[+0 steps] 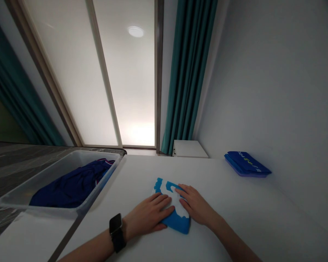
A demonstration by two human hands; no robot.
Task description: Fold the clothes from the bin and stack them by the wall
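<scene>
On the white table [136,169] in front of me lies a folded blue-and-white cloth [177,222], perhaps a garment. My left hand [151,213], with a black watch on its wrist, rests on the cloth's left part with the fingers stretched out. From the right, my right hand [195,203] lies over the cloth's right edge, fingers extended and a little apart. Both palms face down, and neither hand grips the fabric. The cloth's middle is partly covered by the fingers.
A clear plastic bin [80,154] with a dark blue garment [71,183] inside stands at the left. Toward the right wall lies a stack of folded blue cloths [246,163] with printed lettering. Behind the table are a white cabinet [190,148] and a teal curtain [190,72].
</scene>
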